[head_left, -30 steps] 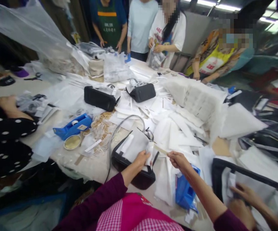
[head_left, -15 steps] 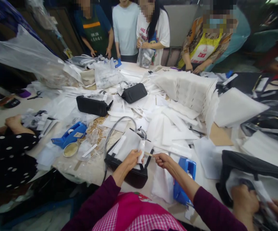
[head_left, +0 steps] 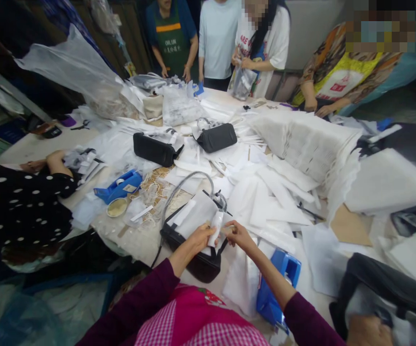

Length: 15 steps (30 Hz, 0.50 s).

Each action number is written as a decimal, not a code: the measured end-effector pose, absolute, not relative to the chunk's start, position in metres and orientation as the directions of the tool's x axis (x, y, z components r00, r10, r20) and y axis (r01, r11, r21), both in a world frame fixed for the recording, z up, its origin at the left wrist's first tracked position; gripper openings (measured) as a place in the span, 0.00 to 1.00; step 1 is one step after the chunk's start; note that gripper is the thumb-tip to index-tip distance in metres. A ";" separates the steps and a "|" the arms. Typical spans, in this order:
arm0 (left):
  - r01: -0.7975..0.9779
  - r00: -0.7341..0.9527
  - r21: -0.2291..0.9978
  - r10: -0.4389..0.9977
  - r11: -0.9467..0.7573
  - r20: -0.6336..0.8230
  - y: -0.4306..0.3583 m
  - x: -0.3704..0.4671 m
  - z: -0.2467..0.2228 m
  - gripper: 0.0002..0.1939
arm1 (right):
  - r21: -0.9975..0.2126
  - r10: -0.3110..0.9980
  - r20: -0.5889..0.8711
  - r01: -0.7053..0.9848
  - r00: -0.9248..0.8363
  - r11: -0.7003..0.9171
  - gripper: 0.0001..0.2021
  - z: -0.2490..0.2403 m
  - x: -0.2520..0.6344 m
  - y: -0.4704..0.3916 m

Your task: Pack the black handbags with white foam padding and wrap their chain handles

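Observation:
A black handbag [head_left: 204, 266] sits in front of me, with white sheet padding [head_left: 189, 221] across its top and grey-wrapped handles [head_left: 189, 177] looping up behind. My left hand [head_left: 200, 239] grips a white wrapped bundle [head_left: 215, 228] over the bag's right side. Close beside that bundle, the bent fingers of my right hand [head_left: 239, 235] pinch a short, pale strip that looks like tape [head_left: 226, 229]. Below my right forearm stands a blue tape dispenser [head_left: 278, 283].
Two black bags [head_left: 155, 150] and loose white foam sheets [head_left: 254, 192] cover the table's middle. To the left are another blue tape dispenser [head_left: 119, 186] and a round tub [head_left: 116, 207]. Co-workers stand across the table; others work at both sides, one by a black bag [head_left: 384, 283].
My right hand has moved left, bringing the strip from a stretched position up to the white bundle. My view has shifted left. My left hand keeps its grip.

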<state>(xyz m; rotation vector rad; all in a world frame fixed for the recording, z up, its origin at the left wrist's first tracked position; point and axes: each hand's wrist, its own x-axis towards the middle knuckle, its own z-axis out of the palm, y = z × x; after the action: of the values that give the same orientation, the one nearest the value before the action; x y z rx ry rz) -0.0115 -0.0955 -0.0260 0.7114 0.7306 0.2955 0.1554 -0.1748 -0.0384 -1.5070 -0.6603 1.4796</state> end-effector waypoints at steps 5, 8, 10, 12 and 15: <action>-0.028 0.689 0.670 0.500 0.742 -0.525 -0.097 -0.011 -0.018 0.18 | -0.934 0.915 -0.356 -0.082 0.192 -0.346 0.11 -0.034 0.160 -0.182; -0.015 0.660 0.657 0.502 0.754 -0.560 -0.098 -0.009 -0.016 0.16 | -0.948 0.938 -0.232 0.155 0.258 -0.278 0.04 -0.028 0.163 -0.173; -0.007 0.646 0.667 0.512 0.745 -0.566 -0.098 -0.007 -0.017 0.15 | -0.915 0.968 -0.072 0.371 0.241 -0.160 0.06 -0.021 0.163 -0.163; -0.012 0.627 0.678 0.534 0.735 -0.568 -0.098 -0.006 -0.019 0.15 | -0.851 0.986 0.044 0.524 0.159 -0.046 0.07 -0.014 0.163 -0.152; -0.027 0.605 0.694 0.565 0.719 -0.562 -0.098 -0.006 -0.022 0.15 | -0.773 0.998 0.052 0.631 -0.037 0.063 0.10 -0.005 0.161 -0.137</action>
<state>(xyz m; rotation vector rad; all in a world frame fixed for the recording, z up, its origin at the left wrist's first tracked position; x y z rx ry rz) -0.0060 -0.0985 -0.0220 0.6994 0.8639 0.3764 0.1612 -0.1367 -0.0049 -1.6311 -1.7349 0.7705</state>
